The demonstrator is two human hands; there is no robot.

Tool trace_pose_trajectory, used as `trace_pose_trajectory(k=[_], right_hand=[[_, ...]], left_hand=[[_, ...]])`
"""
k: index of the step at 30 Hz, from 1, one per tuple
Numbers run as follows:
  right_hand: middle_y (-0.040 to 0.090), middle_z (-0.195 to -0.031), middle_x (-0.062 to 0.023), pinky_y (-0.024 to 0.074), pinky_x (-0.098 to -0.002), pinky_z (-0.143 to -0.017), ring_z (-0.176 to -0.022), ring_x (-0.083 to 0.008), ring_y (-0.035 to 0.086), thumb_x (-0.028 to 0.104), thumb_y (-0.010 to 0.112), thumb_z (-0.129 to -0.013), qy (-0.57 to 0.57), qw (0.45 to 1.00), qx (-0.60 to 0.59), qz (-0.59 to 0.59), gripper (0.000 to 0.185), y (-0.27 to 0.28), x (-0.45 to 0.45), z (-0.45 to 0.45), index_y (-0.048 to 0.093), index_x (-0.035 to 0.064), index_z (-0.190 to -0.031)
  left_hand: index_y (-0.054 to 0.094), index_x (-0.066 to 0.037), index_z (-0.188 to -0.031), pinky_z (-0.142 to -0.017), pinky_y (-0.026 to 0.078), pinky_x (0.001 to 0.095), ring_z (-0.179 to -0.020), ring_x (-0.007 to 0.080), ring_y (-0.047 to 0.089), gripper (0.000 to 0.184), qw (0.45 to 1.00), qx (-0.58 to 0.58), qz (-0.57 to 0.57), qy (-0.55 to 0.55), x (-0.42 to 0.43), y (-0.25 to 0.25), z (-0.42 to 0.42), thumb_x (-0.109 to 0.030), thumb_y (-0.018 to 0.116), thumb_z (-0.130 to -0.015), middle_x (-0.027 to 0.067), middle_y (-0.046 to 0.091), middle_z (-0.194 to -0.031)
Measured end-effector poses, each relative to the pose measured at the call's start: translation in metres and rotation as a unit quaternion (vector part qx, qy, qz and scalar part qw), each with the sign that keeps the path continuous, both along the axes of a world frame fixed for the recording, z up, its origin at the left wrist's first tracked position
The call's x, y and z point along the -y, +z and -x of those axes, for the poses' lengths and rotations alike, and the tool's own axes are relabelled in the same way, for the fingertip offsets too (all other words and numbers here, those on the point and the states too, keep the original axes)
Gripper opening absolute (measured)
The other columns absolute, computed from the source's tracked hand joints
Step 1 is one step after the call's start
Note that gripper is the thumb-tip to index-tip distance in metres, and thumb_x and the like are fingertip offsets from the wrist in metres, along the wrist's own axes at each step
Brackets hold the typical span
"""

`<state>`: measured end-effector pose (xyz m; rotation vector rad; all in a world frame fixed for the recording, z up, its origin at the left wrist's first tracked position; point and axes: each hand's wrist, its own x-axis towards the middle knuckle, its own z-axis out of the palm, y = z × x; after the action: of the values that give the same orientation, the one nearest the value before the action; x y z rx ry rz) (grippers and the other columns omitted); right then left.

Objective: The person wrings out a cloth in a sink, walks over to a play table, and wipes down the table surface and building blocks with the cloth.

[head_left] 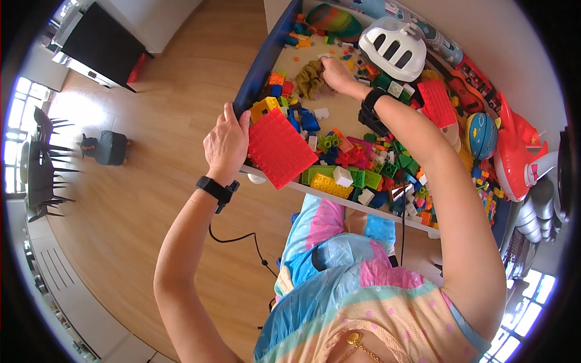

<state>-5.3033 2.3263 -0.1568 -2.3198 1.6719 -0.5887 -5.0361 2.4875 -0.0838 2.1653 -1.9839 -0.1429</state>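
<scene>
Here, a yellow brick (331, 187) and a white brick (342, 176) are seen by the near edge of the blue-sided toy tray (259, 71). A red building plate (282, 148) is set slantwise over the near left corner. The left hand (225, 143) is laid at that corner, its thumb by the plate's edge; whether the plate is gripped cannot be told. Farther in, a crumpled olive cloth (308, 80) is held in the bent fingers of the right hand (339, 75), low over the tan tray floor. To the right of this hand, a white helmet (394, 49) is set near. At the far end, a many-coloured oval toy (334, 22) is seen.
</scene>
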Motion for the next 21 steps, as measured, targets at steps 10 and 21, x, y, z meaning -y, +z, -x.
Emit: trace_pose_trajectory(k=[10, 21], right_hand=[[0.06, -0.101, -0.0199, 0.0468, -0.0347, -0.078, -0.093, -0.0273, 0.06, 0.009, 0.056, -0.083, -0.043, 0.904, 0.414, -0.097, 0.035, 0.015, 0.045, -0.021, 0.051, -0.0047, -0.115], [0.054, -0.113, -0.0089, 0.0534, -0.0293, -0.075, -0.098, -0.0166, 0.059, 0.012, 0.048, -0.091, -0.054, 0.859, 0.48, -0.167, 0.039, 0.109, -0.079, 0.075, 0.039, 0.0008, -0.127]], left_hand=[[0.045, -0.007, -0.123, -0.073, 0.05, 0.0452, -0.085, 0.0354, 0.063, 0.049, 1.0, -0.006, -0.006, 0.025, -0.003, 0.003, 0.004, -0.045, 0.031, -0.096, 0.0169, 0.064, -0.101], [0.05, -0.006, -0.109, -0.069, 0.05, 0.0488, -0.08, 0.0401, 0.062, 0.043, 0.998, -0.04, -0.001, -0.04, 0.008, -0.009, -0.017, -0.043, 0.03, -0.097, 0.0208, 0.065, -0.088]])
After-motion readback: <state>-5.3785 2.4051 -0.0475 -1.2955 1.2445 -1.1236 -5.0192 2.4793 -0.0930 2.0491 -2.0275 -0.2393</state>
